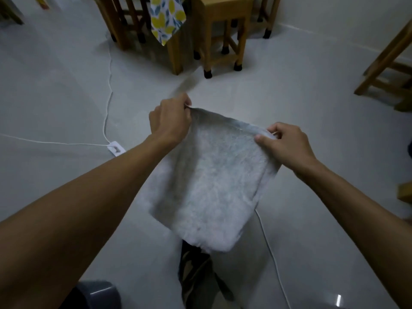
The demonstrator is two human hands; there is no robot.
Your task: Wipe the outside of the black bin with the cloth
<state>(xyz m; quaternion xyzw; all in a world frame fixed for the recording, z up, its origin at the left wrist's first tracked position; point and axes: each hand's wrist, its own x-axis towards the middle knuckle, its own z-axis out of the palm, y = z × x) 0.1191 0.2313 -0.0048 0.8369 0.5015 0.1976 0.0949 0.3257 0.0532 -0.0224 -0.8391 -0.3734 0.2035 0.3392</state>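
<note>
A pale grey fluffy cloth [207, 184] hangs spread out in the air over the floor, held by its top edge. My left hand [170, 118] pinches the top left corner. My right hand [286, 144] pinches the top right corner, a little lower and nearer to me. A dark rounded bin [98, 294] shows partly at the bottom edge, below my left forearm; most of it is out of view. Neither hand touches the bin.
A white cable and power strip [116, 148] lie on the light floor at left; another white cable [274, 262] runs at right. Wooden stools [223, 30] and table legs stand ahead, a patterned fabric [166, 16] hanging there. Another wooden frame [388, 68] is at right. My legs [200, 279] are below the cloth.
</note>
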